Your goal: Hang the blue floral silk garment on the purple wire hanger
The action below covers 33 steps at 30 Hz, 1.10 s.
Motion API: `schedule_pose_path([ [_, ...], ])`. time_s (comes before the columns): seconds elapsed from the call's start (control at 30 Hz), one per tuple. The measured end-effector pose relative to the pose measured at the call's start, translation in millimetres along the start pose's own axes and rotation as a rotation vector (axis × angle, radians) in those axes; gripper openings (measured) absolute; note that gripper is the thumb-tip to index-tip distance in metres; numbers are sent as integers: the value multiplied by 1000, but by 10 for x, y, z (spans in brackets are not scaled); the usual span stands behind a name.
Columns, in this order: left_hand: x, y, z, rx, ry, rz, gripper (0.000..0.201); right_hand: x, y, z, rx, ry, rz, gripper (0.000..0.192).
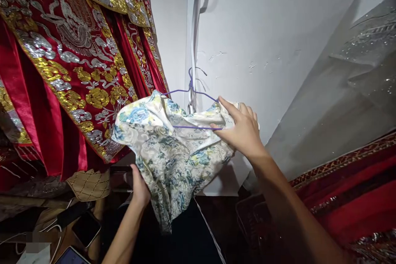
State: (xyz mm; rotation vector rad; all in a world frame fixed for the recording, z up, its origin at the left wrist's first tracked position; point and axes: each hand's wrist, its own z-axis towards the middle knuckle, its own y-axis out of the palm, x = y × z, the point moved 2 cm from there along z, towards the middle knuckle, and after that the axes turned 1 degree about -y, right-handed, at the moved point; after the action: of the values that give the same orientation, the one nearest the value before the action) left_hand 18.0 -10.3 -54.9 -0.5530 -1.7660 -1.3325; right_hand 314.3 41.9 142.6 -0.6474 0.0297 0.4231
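A short-sleeved floral blouse [182,165] in cream, blue and yellow hangs on a thin purple wire hanger [177,90], whose hook points up in front of a white wall. My right hand [243,128] grips the blouse's right shoulder together with the hanger, its thumb near the hanger's lower bar. Lower down, my left hand [140,187] is at the blouse's left side edge. Its thumb sticks up and its other fingers are hidden behind the cloth. The blouse's neckline gapes, and the lower bar shows across it.
Red costumes with gold and silver sequins [74,62] hang at the left. White straps [195,29] run down the wall. At the right are a sheer glittery garment [371,53] and red trimmed fabric [349,198]. Phones [86,229] and white cables [58,235] lie at the lower left.
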Motion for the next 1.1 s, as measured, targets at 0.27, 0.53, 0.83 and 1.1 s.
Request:
schedule_pose_path([
  [0.27,-561,-45,-611,-56,-155,306,69,-301,185,-900,65,200,616,62],
  [0.53,-403,97,-724,-121,-122,289,74,-951,578,-1125,192,358,1302,41],
  [0.83,-458,99,-888,-117,-203,340,74,-840,821,-1331,66,710,1750,25],
  [1.1,-430,-36,-849,-166,-262,278,80,-776,889,-2128,-285,864,1234,29],
])
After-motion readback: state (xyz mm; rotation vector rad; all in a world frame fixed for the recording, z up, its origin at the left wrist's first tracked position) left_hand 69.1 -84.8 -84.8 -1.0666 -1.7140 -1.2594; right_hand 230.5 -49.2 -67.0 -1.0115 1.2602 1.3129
